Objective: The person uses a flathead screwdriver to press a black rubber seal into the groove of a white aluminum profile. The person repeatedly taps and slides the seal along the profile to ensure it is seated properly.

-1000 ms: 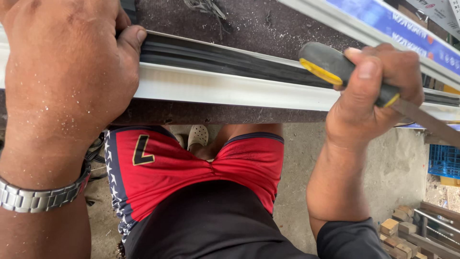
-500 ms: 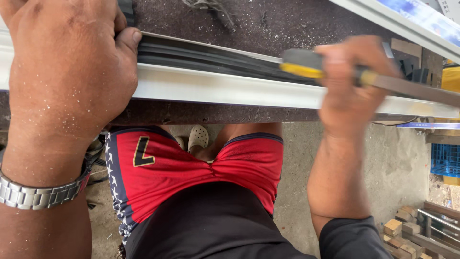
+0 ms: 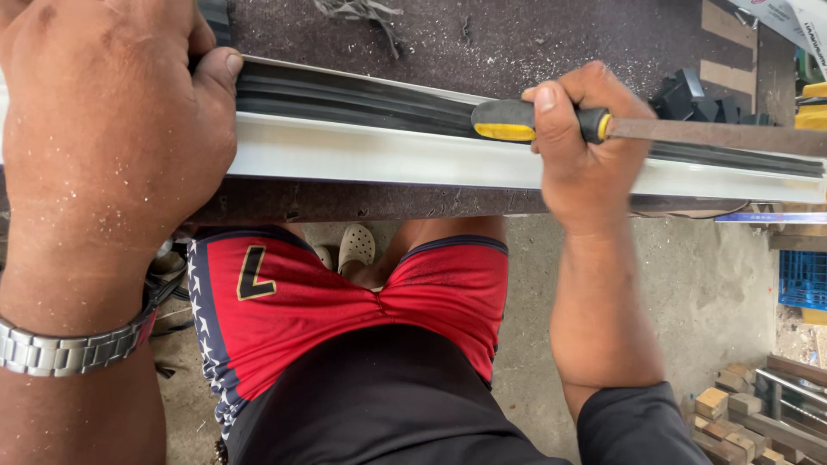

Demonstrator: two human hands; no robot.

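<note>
Your right hand [image 3: 586, 146] is closed tight around the black-and-yellow handle of a flat metal file [image 3: 603, 129], whose blade runs off to the right along the black rubber strip [image 3: 353, 99]. That strip sits in the long white frame rail [image 3: 388, 159], which lies across the near edge of the dark workbench [image 3: 534, 43]. Your left hand [image 3: 108, 146] is clamped down over the rail's left end, thumb touching the strip. There's a metal watch [image 3: 60, 349] on that wrist.

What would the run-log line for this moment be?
left hand: pressing down on white profile | right hand: gripping file by black-and-yellow handle | file lies along black gasket | workbench: dark, dusty
</note>
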